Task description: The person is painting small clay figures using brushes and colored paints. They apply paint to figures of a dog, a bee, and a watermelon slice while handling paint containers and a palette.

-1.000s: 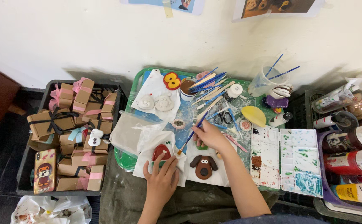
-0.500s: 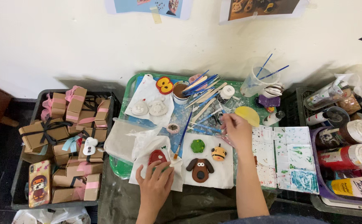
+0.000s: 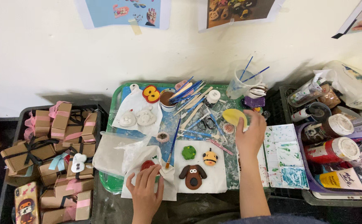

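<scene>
My left hand (image 3: 145, 188) lies flat on a red clay figure (image 3: 147, 165) that rests on white paper at the front of the green tray (image 3: 115, 108). My right hand (image 3: 250, 135) reaches to the right side of the tray, its fingers at a yellow sponge (image 3: 235, 116); whether they grip it is unclear. A blue-handled brush (image 3: 173, 141) lies on the tray beside the red figure. On a white sheet between my hands sit a green clay piece (image 3: 189, 152), a yellow striped one (image 3: 209, 157) and a brown dog face (image 3: 193, 176).
Several brushes and tools (image 3: 191, 99) lie at the tray's back, by a brown paint pot (image 3: 167, 99) and a clear water cup (image 3: 240, 84). A paint-smeared palette (image 3: 287, 155) and paint bottles (image 3: 334, 147) are on the right. A black crate of ribboned boxes (image 3: 52, 153) stands left.
My right hand has let go of the brush, which now lies on the tray, and has moved right and back to the yellow sponge. My left hand stays on the red figure.
</scene>
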